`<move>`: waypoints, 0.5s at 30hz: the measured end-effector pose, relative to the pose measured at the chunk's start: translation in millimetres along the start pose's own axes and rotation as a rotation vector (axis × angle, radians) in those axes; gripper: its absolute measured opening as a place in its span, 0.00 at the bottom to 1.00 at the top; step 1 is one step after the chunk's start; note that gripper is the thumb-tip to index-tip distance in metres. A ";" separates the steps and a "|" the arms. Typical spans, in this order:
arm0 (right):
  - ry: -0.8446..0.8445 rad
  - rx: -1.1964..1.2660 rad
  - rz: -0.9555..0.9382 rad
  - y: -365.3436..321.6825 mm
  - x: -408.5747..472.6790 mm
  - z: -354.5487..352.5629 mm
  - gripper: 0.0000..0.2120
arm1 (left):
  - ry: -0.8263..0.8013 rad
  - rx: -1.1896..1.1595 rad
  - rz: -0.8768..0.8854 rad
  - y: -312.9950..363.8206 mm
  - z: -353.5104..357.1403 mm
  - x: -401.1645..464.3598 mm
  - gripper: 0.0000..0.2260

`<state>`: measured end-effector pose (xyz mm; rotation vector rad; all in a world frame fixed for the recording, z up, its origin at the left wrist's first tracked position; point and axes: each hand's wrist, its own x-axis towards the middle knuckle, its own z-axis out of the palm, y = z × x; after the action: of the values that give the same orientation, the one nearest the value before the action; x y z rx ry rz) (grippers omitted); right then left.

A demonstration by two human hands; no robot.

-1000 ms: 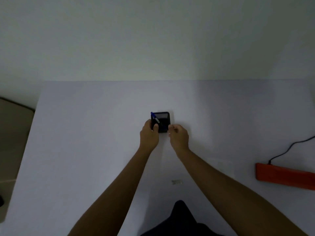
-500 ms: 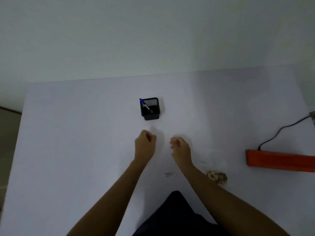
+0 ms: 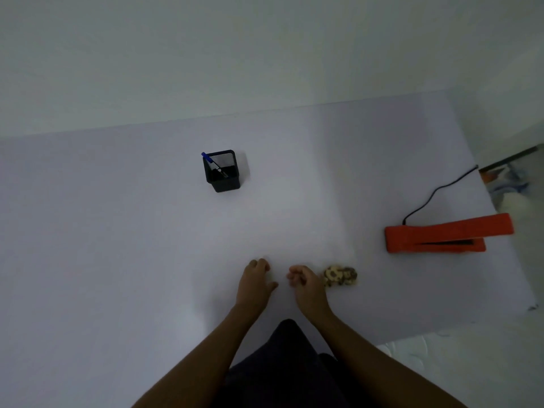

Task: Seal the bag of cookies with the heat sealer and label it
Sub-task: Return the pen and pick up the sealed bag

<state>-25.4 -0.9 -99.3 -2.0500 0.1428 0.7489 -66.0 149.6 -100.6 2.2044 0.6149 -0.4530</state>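
Observation:
The bag of cookies (image 3: 341, 275) lies on the white table (image 3: 117, 245), its clear wrap hard to make out. My right hand (image 3: 304, 282) hovers just left of it with fingers curled and nothing in them. My left hand (image 3: 255, 278) sits a little further left, fingers loosely bent, holding nothing. The orange heat sealer (image 3: 441, 235) rests at the right with its lid slightly raised and a black cord (image 3: 435, 192) running back. A black mesh pen holder (image 3: 222, 172) with a blue pen (image 3: 210, 161) stands at the back middle.
A pale wall rises behind the table. The table's right edge runs close past the sealer, with some cluttered objects (image 3: 512, 184) beyond it. My dark-clothed lap (image 3: 282, 372) is at the near edge.
Both hands let go of the pen holder and drew back toward me. The view swung right, bringing the cookies and the whole sealer into sight.

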 end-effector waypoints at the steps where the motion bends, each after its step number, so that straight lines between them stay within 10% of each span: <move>1: -0.003 0.003 0.000 2.2 -0.8 0.4 0.12 | 0.001 0.007 0.010 -1.5 0.3 0.5 0.15; 15: -0.053 -0.008 -0.009 11.3 -14.1 19.1 0.12 | 0.038 0.096 0.102 -4.3 -0.5 3.2 0.08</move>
<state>-49.7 5.3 -107.2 -2.0350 0.1001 0.7987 -65.7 153.4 -104.5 2.3283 0.5072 -0.3952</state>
